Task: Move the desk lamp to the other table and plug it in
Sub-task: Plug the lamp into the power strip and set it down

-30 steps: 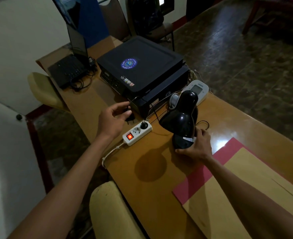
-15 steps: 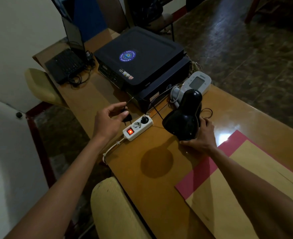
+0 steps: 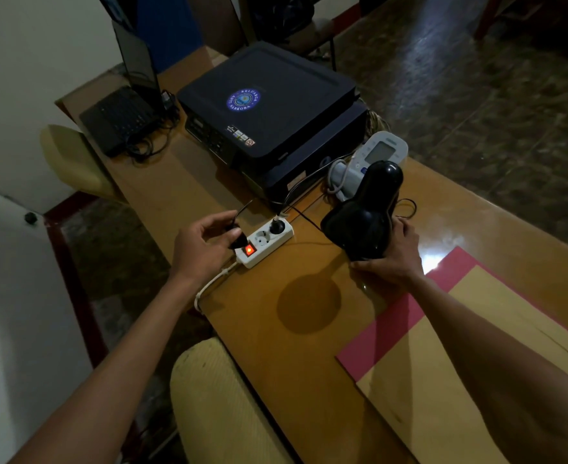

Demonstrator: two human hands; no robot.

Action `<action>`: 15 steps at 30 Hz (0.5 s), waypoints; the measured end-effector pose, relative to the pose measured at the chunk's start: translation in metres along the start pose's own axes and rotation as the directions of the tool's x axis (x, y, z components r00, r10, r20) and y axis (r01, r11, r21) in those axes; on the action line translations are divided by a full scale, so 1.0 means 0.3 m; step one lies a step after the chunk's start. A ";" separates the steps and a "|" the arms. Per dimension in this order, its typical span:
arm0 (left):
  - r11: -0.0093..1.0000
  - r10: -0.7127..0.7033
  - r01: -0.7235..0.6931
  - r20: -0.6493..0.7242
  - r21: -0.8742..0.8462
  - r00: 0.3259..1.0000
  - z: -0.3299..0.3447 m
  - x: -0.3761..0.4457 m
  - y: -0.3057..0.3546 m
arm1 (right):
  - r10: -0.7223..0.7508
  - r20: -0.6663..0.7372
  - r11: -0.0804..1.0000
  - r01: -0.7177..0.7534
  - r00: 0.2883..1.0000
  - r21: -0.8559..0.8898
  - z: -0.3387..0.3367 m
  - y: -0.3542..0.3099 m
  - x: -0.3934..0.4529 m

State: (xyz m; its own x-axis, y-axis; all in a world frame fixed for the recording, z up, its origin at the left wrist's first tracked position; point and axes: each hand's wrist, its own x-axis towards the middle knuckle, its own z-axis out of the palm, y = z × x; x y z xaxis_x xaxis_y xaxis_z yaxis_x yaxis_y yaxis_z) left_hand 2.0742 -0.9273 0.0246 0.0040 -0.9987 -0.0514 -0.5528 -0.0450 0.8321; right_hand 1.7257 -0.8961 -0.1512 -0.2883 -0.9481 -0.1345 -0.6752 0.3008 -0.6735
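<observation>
A black desk lamp (image 3: 363,219) stands on the wooden table (image 3: 309,346), its shade tipped toward me. My right hand (image 3: 393,259) grips it low down, at the base. My left hand (image 3: 202,244) pinches a black plug (image 3: 237,237) just left of a white power strip (image 3: 265,242) with a lit red switch. A thin black cable runs up from the plug. One socket of the strip is free; the far one holds another black plug (image 3: 277,226).
A black printer (image 3: 269,108) sits behind the strip, a laptop (image 3: 125,105) further back left. A white blood pressure monitor (image 3: 373,159) lies behind the lamp. Pink and tan paper sheets (image 3: 470,363) cover the near right. A yellow chair back (image 3: 222,406) stands at the table's near edge.
My left hand has brought the black plug closer to the power strip's switch end. My right hand stays on the lamp, which now sits a little higher in view.
</observation>
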 end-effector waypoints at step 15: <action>1.000 -0.024 0.025 0.068 -0.007 0.997 -0.013 -0.072 -0.021 | 0.096 -0.116 0.995 -0.096 0.989 0.012 0.017 -0.044 -0.125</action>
State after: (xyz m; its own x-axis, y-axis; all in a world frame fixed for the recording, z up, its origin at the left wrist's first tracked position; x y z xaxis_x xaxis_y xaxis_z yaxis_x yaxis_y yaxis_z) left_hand 2.0808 -0.9054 0.0226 -0.0388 -0.9933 -0.1090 -0.5468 -0.0702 0.8343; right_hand 1.7490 -0.8651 -0.1410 -0.4286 -0.8963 -0.1136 -0.6363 0.3888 -0.6663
